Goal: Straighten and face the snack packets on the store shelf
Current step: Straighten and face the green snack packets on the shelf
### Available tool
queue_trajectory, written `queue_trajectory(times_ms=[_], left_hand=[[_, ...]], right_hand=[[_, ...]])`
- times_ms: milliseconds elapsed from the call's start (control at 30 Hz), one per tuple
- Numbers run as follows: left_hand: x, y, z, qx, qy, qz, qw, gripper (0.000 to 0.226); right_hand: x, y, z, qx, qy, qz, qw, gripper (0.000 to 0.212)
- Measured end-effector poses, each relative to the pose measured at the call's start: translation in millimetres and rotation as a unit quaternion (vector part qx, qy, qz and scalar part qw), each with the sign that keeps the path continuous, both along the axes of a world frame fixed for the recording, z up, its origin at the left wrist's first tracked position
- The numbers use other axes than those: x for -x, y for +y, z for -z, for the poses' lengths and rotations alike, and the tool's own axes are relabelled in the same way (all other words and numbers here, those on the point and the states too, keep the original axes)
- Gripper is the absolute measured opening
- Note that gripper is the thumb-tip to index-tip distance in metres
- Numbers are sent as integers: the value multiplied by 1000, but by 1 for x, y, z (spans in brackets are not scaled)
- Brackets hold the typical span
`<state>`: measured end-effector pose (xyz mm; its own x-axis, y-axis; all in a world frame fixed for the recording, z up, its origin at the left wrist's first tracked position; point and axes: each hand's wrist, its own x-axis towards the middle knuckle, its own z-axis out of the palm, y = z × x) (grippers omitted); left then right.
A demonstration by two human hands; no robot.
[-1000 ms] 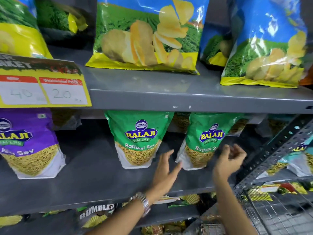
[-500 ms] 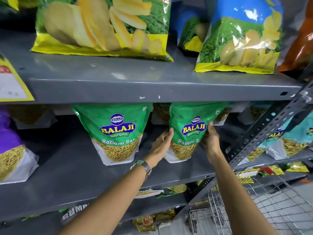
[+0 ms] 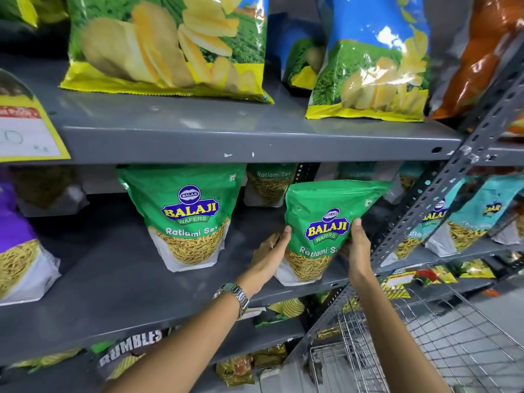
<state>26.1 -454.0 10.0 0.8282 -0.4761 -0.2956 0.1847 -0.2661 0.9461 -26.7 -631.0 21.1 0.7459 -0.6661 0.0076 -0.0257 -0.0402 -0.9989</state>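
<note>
A green Ratlami Sev packet (image 3: 326, 222) stands near the front edge of the grey middle shelf (image 3: 119, 282), label facing me. My left hand (image 3: 269, 251) clasps its left side and my right hand (image 3: 357, 248) clasps its right side. A second green Ratlami Sev packet (image 3: 190, 214) stands upright to the left, untouched. Another of the same kind (image 3: 269, 182) sits further back behind them, partly hidden by the upper shelf.
A purple sev packet (image 3: 19, 242) stands at far left. Big chip bags (image 3: 170, 46) sit on the upper shelf (image 3: 255, 140). Teal packets (image 3: 465, 219) fill the neighbouring rack beyond a slotted upright (image 3: 442, 199). A wire basket (image 3: 425, 347) is at lower right.
Both hands went from hovering open beside the right green packet to clasping its sides, and the packet has come forward toward the shelf's front edge. The view shifted right.
</note>
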Motion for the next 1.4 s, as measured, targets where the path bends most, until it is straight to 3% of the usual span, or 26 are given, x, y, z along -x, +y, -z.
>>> queue_trajectory(times_ms=[133, 233, 300, 400, 500, 567, 633, 700, 767, 833, 967, 1067, 1167, 1400], left_hand=[[0, 1, 5, 9, -7, 8, 1000, 86], [7, 12, 10, 40, -61, -24, 997, 82], [18, 30, 23, 94, -106, -95, 985, 54], [35, 75, 51, 150, -163, -249, 943, 31], [28, 120, 69, 173, -200, -409, 873, 50], [14, 145, 63, 172, -186, -458, 852, 76], [-5, 163, 50, 137, -157, -430, 878, 106], [-26, 173, 41, 71, -123, -363, 921, 99], [-41, 179, 33, 66, -93, -322, 940, 88], [-52, 184, 35, 89, -64, -288, 951, 91], [-46, 191, 33, 75, -48, -252, 964, 81], [-33, 196, 30, 79, -56, -239, 966, 71], [-20, 200, 34, 74, -54, -224, 970, 81], [7, 207, 36, 79, -61, -188, 977, 60]], right_hand=[[3, 7, -4, -1, -1, -2, 1000, 55], [10, 29, -7, 48, -72, 166, 982, 44], [18, 57, 0, 128, -154, 249, 947, 38], [28, 112, 31, 261, -184, 113, 941, 31], [17, 156, 48, 271, -107, -104, 951, 38], [-7, 173, 45, 196, -51, -153, 967, 49], [-39, 181, 32, 10, -14, -140, 990, 52], [-67, 181, 23, -107, 26, -145, 983, 50], [-82, 182, 19, -114, 50, -192, 974, 45], [-85, 187, 14, -123, 47, -231, 964, 37], [-80, 194, 10, -98, 29, -222, 970, 16], [-66, 190, 14, -108, 34, -205, 972, 17], [-50, 183, 20, -100, 42, -198, 974, 20], [-16, 179, 23, -100, 39, -203, 973, 23]])
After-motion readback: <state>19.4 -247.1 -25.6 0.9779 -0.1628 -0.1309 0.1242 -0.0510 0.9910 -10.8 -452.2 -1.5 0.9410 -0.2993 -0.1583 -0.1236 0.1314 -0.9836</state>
